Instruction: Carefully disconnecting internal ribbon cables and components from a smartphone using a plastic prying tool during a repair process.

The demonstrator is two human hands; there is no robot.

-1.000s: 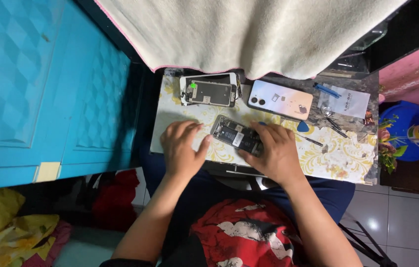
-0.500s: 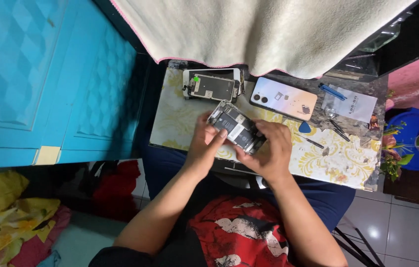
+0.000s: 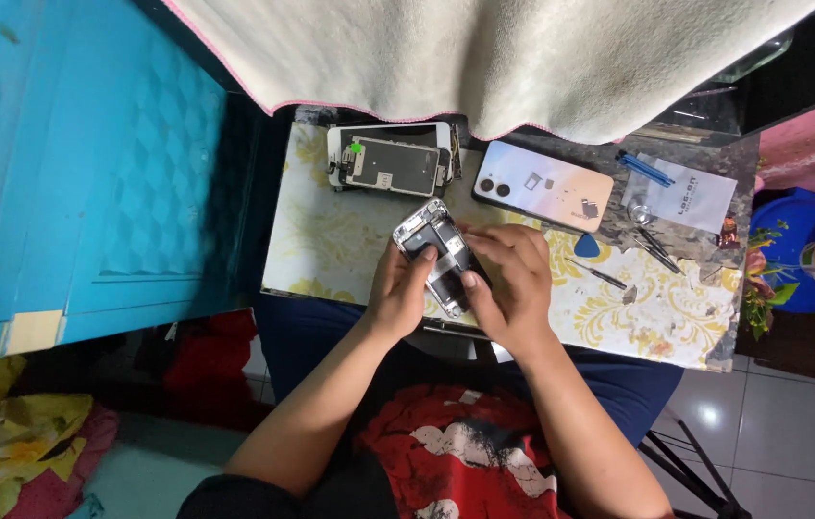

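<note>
An opened phone body [image 3: 432,245] with its insides showing is lifted a little above a small table with a yellow-patterned top [image 3: 331,240]. My left hand [image 3: 400,294] grips its lower left side, thumb on the inside. My right hand [image 3: 510,284] holds its right side, fingers curled over the edge and thumb pressing near the lower middle. A detached phone screen [image 3: 390,165] lies face down at the table's far side.
A pale pink-and-white phone [image 3: 542,187] lies back up beside the screen. Tweezers [image 3: 655,245], a thin metal tool [image 3: 598,274], a blue pick [image 3: 587,246], blue tools [image 3: 646,169] and a white paper [image 3: 688,192] sit right. A cream cloth [image 3: 484,53] overhangs the far edge. A blue door [image 3: 81,163] stands left.
Both hands have lifted the phone body off the table and turned it more upright. My right hand has shifted over its right edge.
</note>
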